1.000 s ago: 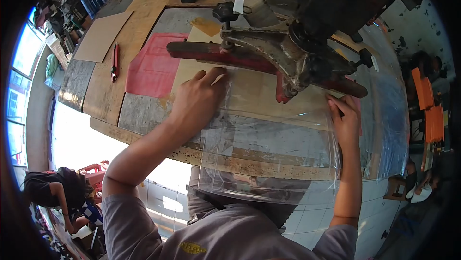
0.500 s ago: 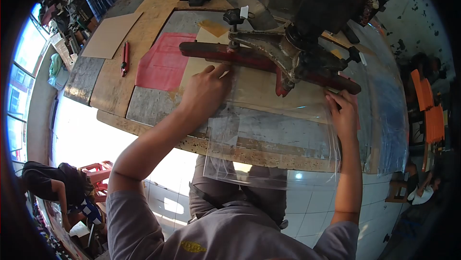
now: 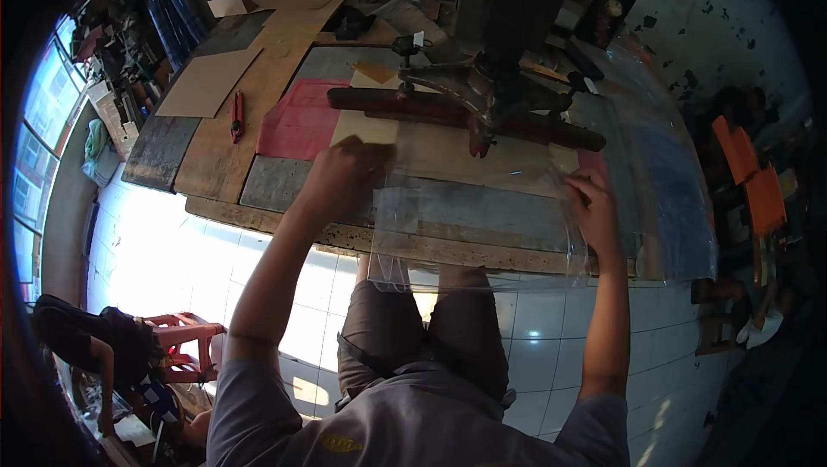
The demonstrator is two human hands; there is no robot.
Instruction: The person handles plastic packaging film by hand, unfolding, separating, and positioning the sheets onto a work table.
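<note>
A clear plastic sheet [image 3: 482, 213] lies over the table's front part and hangs past its edge. My left hand [image 3: 346, 176] is closed at the sheet's left edge, just below the red bar [image 3: 517, 129] of a press. At the right edge, my right hand [image 3: 594, 208] pinches the plastic between thumb and fingers. The bar sits on a dark metal bracket [image 3: 478, 88] with knobs at both ends. Beneath the sheet is a cream-coloured board [image 3: 457, 152]. A red sheet [image 3: 297, 118] lies left of the bar.
A red utility knife [image 3: 237, 116] and a brown cardboard piece [image 3: 207, 84] lie on the table at left. More clear plastic [image 3: 680, 217] drapes over the right side. A red stool [image 3: 185, 346] and a bent-over person [image 3: 82, 355] are at lower left. Orange chairs [image 3: 762, 196] stand at right.
The view has tilted up, showing more of the table's back. Both hands still hold the sheet; the left hand now sits a little farther from the red bar.
</note>
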